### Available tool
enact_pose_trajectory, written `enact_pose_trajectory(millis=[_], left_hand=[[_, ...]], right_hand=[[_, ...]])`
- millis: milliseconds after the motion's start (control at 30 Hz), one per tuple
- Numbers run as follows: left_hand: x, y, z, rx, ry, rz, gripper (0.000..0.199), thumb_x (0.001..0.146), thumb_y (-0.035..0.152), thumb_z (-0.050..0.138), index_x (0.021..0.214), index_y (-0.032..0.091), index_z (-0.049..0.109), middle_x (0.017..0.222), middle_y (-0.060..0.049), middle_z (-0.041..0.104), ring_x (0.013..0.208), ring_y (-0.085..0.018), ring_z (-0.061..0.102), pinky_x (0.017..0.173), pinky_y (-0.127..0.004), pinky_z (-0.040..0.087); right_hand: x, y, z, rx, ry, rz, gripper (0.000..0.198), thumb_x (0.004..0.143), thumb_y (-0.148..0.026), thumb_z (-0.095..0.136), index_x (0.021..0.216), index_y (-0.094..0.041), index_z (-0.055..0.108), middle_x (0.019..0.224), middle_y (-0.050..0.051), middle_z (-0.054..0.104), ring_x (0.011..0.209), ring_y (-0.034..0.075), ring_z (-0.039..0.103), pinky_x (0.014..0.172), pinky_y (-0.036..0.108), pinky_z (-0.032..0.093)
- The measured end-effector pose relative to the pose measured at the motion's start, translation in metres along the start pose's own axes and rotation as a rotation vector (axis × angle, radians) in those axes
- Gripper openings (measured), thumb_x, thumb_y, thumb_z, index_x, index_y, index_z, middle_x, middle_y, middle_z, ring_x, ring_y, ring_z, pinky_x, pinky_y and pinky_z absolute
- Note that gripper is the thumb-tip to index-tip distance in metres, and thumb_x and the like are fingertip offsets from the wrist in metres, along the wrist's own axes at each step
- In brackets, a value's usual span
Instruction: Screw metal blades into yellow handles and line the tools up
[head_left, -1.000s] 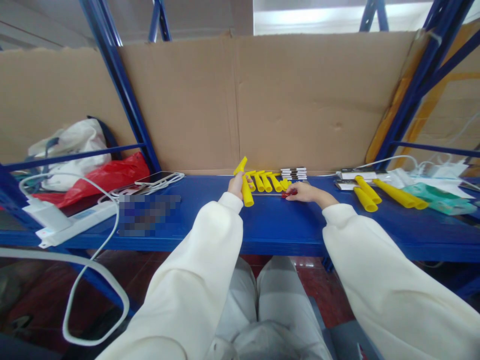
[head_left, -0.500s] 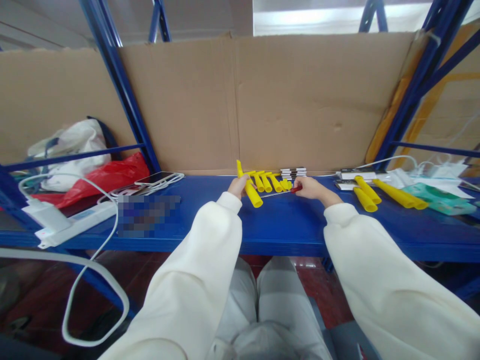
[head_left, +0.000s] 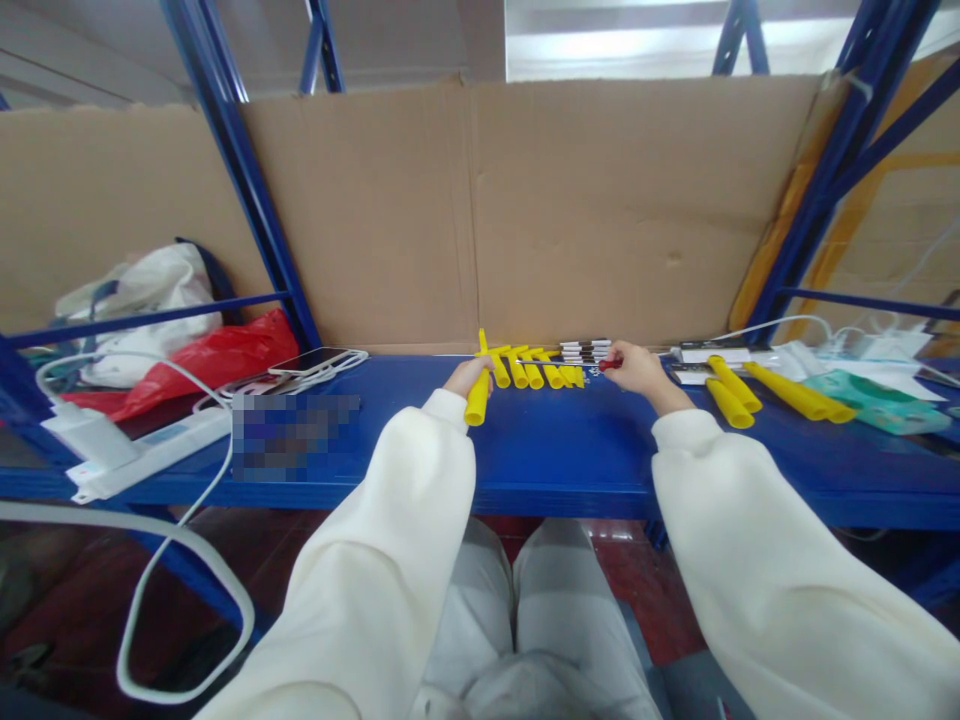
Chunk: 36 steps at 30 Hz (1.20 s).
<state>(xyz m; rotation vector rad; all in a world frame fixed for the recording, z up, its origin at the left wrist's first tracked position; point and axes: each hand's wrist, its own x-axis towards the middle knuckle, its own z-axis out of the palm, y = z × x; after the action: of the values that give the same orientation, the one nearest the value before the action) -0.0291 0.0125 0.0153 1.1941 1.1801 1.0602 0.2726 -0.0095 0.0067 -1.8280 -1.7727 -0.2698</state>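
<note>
The left hand (head_left: 466, 377) is closed around a yellow tube (head_left: 475, 408), with the wide open end pointing toward the person and the narrow end toward the cardboard panel (head_left: 600, 220). This tube is located at the left end of a row of yellow tubes (head_left: 533, 377), above the blue table (head_left: 570, 450). The right hand (head_left: 634, 372) is closed, with the fingertips pinched on the red handle of a screwdriver (head_left: 610, 366). The thin shaft of the screwdriver extends leftward from the right hand, across the row, in the direction of the held tube; the far end is too small to tell whether it touches any tube. The tubes in the row lie side by side, wide ends facing the person. Short yellow pieces (head_left: 573, 377) lie at the right end of the row, between the two hands. A stack of small white boxes (head_left: 585, 351) is positioned behind the screwdriver, near the foot of the panel. To the right of the right hand, well apart from the row, further loose tubes (head_left: 729, 402) lie beside flat boxes (head_left: 712, 353) and a green packet (head_left: 874, 402). At the left side of the table are a power strip (head_left: 161, 452), a phone (head_left: 309, 358) with a white cable (head_left: 351, 358) beside it, and a red bag (head_left: 225, 360).
</note>
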Motion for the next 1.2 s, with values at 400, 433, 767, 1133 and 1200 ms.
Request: enact_pose_trajectory(millis=[400,433,767,1133,1200], left_hand=[[-0.005,-0.005,0.014,0.18,-0.153,-0.006,0.007,0.077,0.011,0.055,0.076,0.017,0.059,0.038,0.003,0.048,0.032,-0.012,0.042,0.036,-0.022,0.034],[-0.006,-0.005,0.014,0.188,-0.154,-0.005,0.007,0.078,0.011,0.055,0.074,0.017,0.058,0.038,0.002,0.048,0.032,-0.012,0.042,0.036,-0.023,0.034],[-0.001,-0.007,0.012,0.119,-0.171,0.013,0.011,0.075,0.011,0.058,0.069,0.019,0.055,0.038,0.001,0.048,0.033,-0.013,0.045,0.036,-0.022,0.033],[-0.002,-0.008,0.013,0.087,-0.13,0.011,0.013,0.076,0.011,0.056,0.067,0.019,0.055,0.039,0.001,0.048,0.034,-0.013,0.042,0.039,-0.023,0.036],[-0.001,-0.008,0.012,0.09,-0.137,0.008,0.012,0.076,0.011,0.056,0.068,0.019,0.055,0.039,0.001,0.048,0.034,-0.013,0.043,0.039,-0.023,0.036]], right_hand=[[-0.001,-0.007,0.002,0.002,-0.054,0.023,0.014,0.073,-0.024,0.061,0.085,-0.025,0.067,0.09,0.005,0.076,0.091,0.027,0.069,0.081,0.035,0.049],[-0.001,-0.007,0.002,-0.004,-0.06,0.027,0.013,0.073,-0.023,0.06,0.085,-0.025,0.067,0.091,0.005,0.076,0.092,0.027,0.069,0.081,0.036,0.049],[-0.001,-0.007,0.004,-0.002,-0.054,0.006,0.01,0.072,-0.023,0.061,0.08,-0.025,0.066,0.089,0.004,0.076,0.092,0.027,0.069,0.079,0.035,0.048],[-0.004,-0.01,0.001,0.0,-0.072,0.025,0.012,0.072,-0.022,0.061,0.082,-0.024,0.066,0.094,0.006,0.077,0.094,0.028,0.069,0.081,0.036,0.048],[-0.003,-0.009,0.002,0.004,-0.065,0.017,0.012,0.072,-0.022,0.061,0.082,-0.025,0.067,0.093,0.005,0.077,0.093,0.028,0.069,0.08,0.036,0.048]])
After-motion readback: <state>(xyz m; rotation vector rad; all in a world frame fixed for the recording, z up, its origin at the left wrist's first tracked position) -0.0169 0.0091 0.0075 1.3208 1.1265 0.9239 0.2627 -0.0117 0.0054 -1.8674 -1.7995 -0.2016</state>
